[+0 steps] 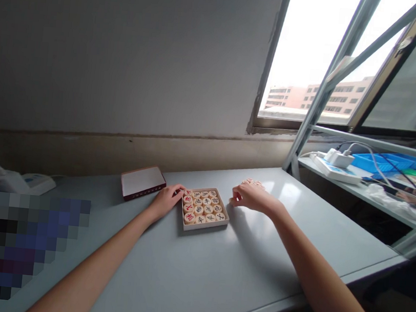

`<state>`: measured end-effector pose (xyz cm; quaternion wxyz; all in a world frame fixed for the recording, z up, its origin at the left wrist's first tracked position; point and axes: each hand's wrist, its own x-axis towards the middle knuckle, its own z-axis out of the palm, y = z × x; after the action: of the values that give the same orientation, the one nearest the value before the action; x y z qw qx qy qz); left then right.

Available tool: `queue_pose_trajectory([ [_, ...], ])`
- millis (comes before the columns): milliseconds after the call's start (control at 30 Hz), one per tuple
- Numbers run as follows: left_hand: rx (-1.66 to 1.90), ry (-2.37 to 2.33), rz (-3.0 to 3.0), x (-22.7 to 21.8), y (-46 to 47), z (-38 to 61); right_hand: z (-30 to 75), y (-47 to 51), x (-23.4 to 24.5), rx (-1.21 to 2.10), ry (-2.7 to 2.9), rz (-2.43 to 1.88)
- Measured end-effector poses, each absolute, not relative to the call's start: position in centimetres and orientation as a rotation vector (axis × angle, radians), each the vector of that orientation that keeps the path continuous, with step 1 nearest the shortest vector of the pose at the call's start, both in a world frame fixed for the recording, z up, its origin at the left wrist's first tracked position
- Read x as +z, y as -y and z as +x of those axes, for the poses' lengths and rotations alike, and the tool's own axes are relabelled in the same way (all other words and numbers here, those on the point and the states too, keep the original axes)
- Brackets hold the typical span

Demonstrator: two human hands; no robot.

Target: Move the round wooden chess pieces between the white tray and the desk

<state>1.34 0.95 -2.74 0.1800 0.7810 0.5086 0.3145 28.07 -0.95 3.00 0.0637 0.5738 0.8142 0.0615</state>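
An open white box (206, 226) holds rows of round Chinese chess pieces (206, 209), with red characters down the left column and mostly dark ones elsewhere. My left hand (167, 201) rests at the box's left side, its fingertips and thumb holding the upper left edge. Just right of the box, my right hand (253, 197) pinches a pale chess piece (232, 201) close to the tabletop. Behind that hand lie several more loose pieces (253, 182), partly hidden by it. A dark red box lid (144, 194), white inside, lies to the left of my left hand.
Everything stands on a grey table (166, 279) against the wall. White chargers (10, 180) sit at the left. On the right, beyond a metal frame (313, 107), a shelf carries a power strip (335, 166) and a blue tray (380, 163). A blurred patch covers the lower left.
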Motion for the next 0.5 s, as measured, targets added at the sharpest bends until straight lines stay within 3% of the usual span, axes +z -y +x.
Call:
queue_pose_trajectory([
  [167, 0.886, -1.438, 2.234, -2.8, -1.0, 1.3, 27.6, 1.4, 3.1, 0.404, -2.319, 1.838],
  [500, 0.843, -1.48, 2.28, -2.7, -0.9, 1.5, 26.6, 3.8, 4.1, 0.238, -2.386, 1.746],
])
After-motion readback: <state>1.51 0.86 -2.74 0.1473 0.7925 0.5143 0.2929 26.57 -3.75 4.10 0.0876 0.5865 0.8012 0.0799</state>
